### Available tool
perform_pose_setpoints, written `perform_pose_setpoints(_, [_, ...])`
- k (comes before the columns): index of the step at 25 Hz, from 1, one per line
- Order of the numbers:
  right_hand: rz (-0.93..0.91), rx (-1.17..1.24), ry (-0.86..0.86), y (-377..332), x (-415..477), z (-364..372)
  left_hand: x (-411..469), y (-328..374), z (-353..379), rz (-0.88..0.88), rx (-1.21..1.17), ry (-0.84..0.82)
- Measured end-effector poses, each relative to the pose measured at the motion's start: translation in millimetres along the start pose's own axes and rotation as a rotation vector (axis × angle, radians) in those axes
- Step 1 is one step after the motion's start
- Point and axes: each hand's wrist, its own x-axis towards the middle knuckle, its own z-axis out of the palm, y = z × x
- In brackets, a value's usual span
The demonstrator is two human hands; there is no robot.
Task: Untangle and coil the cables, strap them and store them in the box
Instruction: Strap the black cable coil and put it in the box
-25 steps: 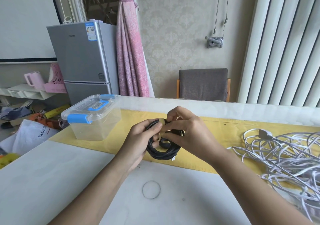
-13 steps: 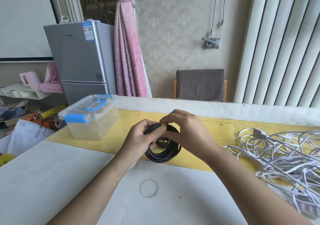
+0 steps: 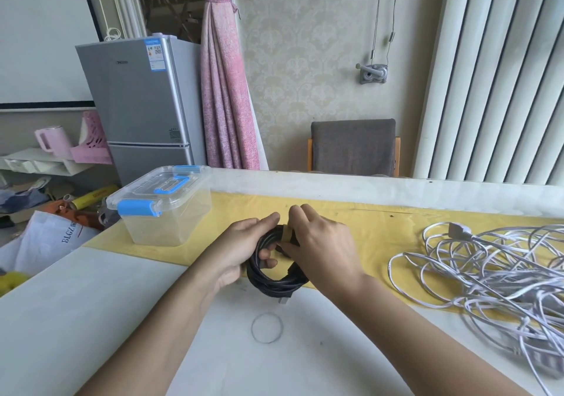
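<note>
Hands were together above the middle of the worktop. The left hand gripped the black cable coil, fingers curled through its loop, while the right hand pinched a tan strap wrapped over the coil's top. Tangled white cables lay to the right, and the lidded clear box stood to the left.

The right hand hides part of the black coil
</note>
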Motion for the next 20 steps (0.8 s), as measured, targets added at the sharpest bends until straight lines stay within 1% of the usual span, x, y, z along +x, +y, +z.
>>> perform_pose_setpoints(4, [-0.065, 0.013, -0.045, -8, -4, 9, -6, 12, -8, -0.084, 0.061, -0.091])
perform_pose_setpoints(6, [-0.015, 0.082, -0.083, -7, -3, 12, -10, 19, -14, -0.083, 0.111, -0.099])
perform_pose_setpoints(7, [0.050, 0.143, -0.149, -5, 0, 9, -11, 22, -16, -0.054, 0.154, -0.077])
perform_pose_setpoints(8, [0.125, 0.260, -0.226, -3, 2, 7, -9, 24, -23, -0.004, 0.194, -0.026])
perform_pose_setpoints(9, [0.178, 0.369, -0.239, -2, 2, 6, -6, 25, -30, 0.066, 0.220, 0.052])
perform_pose_setpoints(10, [0.219, 0.450, -0.243, -2, 0, 7, -1, 24, -39, 0.156, 0.254, 0.171])
perform_pose_setpoints(11, [0.246, 0.512, -0.248, -3, -1, 7, 5, 24, -50, 0.264, 0.321, 0.326])
perform_pose_setpoints(12, [0.271, 0.553, -0.265, -4, -4, 10, 9, 23, -61, 0.368, 0.441, 0.487])
perform_pose_setpoints(13, [0.301, 0.593, -0.284, -6, -7, 13, 12, 22, -71, 0.429, 0.603, 0.623])
perform_pose_setpoints(14, [0.344, 0.623, -0.308, -8, -10, 17, 16, 21, -81, 0.451, 0.767, 0.720])
perform_pose_setpoints(16, [0.440, 0.670, -0.338, -9, -17, 25, 27, 19, -100, 0.402, 1.032, 0.780])
perform_pose_setpoints(18, [0.509, 0.720, -0.349, -7, -19, 28, 39, 16, -122, 0.285, 1.281, 0.762])
perform_pose_setpoints(19, [0.534, 0.751, -0.350, -6, -18, 29, 45, 13, -134, 0.218, 1.347, 0.730])
perform_pose_setpoints(20, [0.569, 0.794, -0.356, -5, -16, 29, 49, 10, -146, 0.177, 1.352, 0.691])
